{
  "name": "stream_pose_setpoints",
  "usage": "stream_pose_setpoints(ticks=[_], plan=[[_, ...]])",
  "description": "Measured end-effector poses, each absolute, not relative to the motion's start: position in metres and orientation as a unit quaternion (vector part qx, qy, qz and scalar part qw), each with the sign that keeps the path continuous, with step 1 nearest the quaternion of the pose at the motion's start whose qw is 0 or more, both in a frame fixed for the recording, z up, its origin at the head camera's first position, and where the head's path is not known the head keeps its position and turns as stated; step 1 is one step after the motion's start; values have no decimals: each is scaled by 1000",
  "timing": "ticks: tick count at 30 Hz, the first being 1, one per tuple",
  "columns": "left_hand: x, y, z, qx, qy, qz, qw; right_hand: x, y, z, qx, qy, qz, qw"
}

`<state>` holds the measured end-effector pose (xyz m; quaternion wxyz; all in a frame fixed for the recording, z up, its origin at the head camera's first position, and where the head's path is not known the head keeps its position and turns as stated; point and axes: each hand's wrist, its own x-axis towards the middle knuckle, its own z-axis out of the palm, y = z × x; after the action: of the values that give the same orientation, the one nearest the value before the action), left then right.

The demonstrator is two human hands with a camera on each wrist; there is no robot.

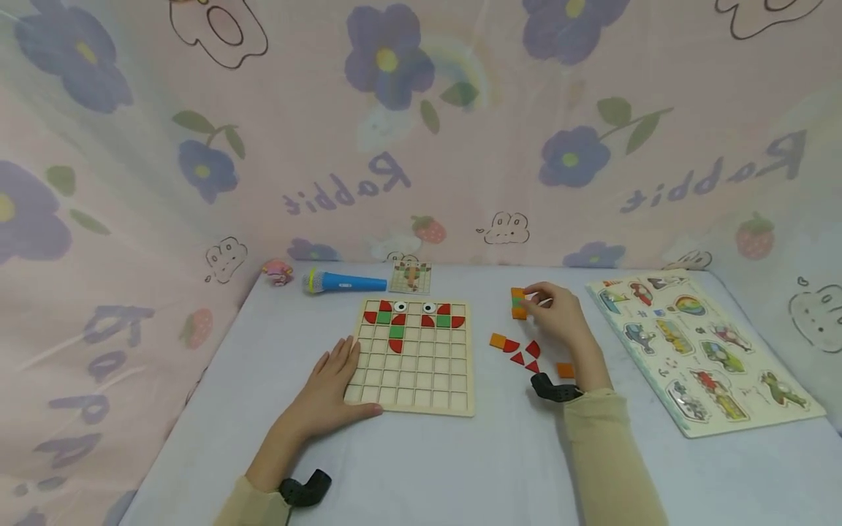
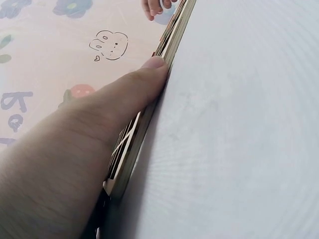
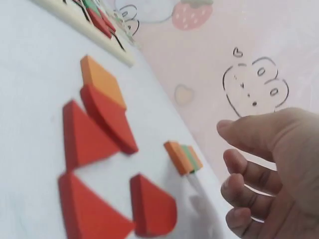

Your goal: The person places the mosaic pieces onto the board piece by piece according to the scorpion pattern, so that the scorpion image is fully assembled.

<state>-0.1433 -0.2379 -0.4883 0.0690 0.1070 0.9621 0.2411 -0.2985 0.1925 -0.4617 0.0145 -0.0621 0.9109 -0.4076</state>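
Note:
My left hand (image 1: 322, 394) rests at the lower left corner of a wooden grid board (image 1: 424, 381), its fingers spread along the side. In the left wrist view the thumb (image 2: 144, 79) lies against the board's edge. Red quarter-circle tiles, green square tiles (image 1: 444, 321) and two eye tiles (image 1: 429, 308) fill some upper cells. To the right, my right hand (image 1: 559, 314) hovers by a short row of orange tiles (image 1: 520, 313) with a green tile (image 3: 191, 157) between. The right wrist view shows its thumb and bent fingers apart, holding nothing.
Loose red tiles (image 1: 533, 350) and orange squares (image 1: 498, 341) lie between the board and my right forearm. A picture puzzle (image 1: 707, 351) is at the right. Along the back are a pattern card (image 1: 411, 277), a blue toy microphone (image 1: 349, 283) and a small pink toy (image 1: 278, 272).

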Motion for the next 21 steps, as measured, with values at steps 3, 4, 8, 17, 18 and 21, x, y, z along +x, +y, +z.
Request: stream_pose_setpoints(ticks=[3, 4, 8, 17, 18, 21], plan=[[-145, -236, -488, 107, 963, 238, 73, -302, 199, -468, -51, 912, -405, 25], [-146, -236, -489, 106, 963, 237, 74, -303, 200, -470, -50, 912, -407, 28], [-147, -238, -489, 105, 965, 230, 69, -307, 203, -475, -55, 910, -410, 36], [-146, -239, -488, 106, 966, 228, 58, -309, 191, -479, -68, 928, -367, 21], [-146, -239, -488, 107, 966, 229, 58, -308, 189, -480, -63, 932, -356, 14], [-145, -237, -487, 109, 964, 234, 61, -308, 185, -482, -49, 942, -331, 0]])
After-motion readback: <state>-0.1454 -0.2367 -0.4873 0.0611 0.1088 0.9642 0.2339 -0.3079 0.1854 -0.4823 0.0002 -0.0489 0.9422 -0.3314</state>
